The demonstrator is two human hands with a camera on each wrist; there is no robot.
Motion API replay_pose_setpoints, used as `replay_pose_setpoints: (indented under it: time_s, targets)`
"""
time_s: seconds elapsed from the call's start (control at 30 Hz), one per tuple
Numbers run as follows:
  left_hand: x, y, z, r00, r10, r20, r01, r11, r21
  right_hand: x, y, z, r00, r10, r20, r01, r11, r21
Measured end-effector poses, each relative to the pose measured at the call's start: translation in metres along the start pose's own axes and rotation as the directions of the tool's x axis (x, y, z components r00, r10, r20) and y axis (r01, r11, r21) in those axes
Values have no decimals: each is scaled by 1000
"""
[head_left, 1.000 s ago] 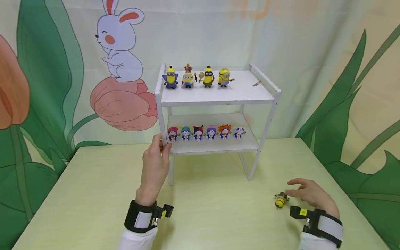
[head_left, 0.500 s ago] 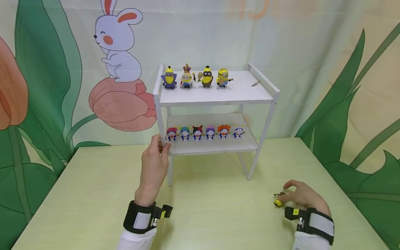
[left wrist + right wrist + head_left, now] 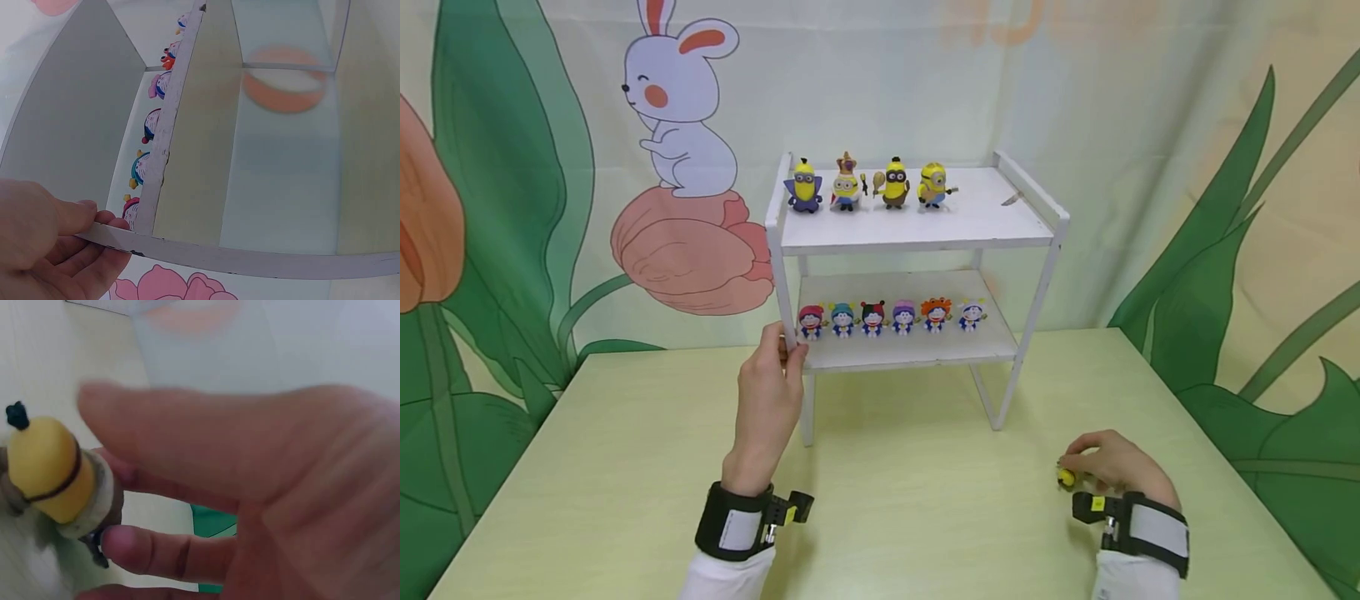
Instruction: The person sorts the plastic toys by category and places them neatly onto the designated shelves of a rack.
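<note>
In the head view my left hand (image 3: pixel 769 408) grips the front left post of a white two-tier rack (image 3: pixel 917 223). The left wrist view shows thumb and fingers around that post. At the table's right, my right hand (image 3: pixel 1116 467) reaches down over a yellow minion figurine (image 3: pixel 1066 477) lying on the table. In the right wrist view the minion's yellow head and dark hair tuft show. My fingers (image 3: pixel 128 547) are at its lower body, while my thumb (image 3: pixel 156 422) stands apart in front, with a gap visible between thumb and figurine.
Several minion figurines (image 3: pixel 895 185) stand in a row on the upper shelf, with a small brownish piece (image 3: pixel 1012 199) lying at its right. Several small figures in coloured hats (image 3: pixel 872 319) line the lower shelf. Behind the pale yellow table (image 3: pixel 917 517) hangs a printed curtain (image 3: pixel 1120 167).
My right hand has moved left to the minion lying on the table, and its fingers have drawn closer together. My left hand stays on the rack's post.
</note>
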State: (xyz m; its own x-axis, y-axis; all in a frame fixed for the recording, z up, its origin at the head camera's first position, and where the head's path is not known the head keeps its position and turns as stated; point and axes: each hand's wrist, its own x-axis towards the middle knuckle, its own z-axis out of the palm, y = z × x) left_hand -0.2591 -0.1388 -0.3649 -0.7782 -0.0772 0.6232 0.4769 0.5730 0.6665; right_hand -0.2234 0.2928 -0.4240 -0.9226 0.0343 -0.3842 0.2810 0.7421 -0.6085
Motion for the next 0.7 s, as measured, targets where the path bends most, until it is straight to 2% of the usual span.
replay_pose_setpoints:
  time_s: [0.23,0.5,0.7]
  targets:
    - [-1,-2,0,1000,-12,2,12,1000,9,5,-5,8,999,-38,-5,38,999,-22]
    - [-2,-4,1,1000,-14,1,14,1000,5,8,-5,16,1000,1,28,-2,999,35]
    - [-1,-3,1,1000,3,-5,-3,1000,5,7,-8,15,999,-11,35,12,1000,-19]
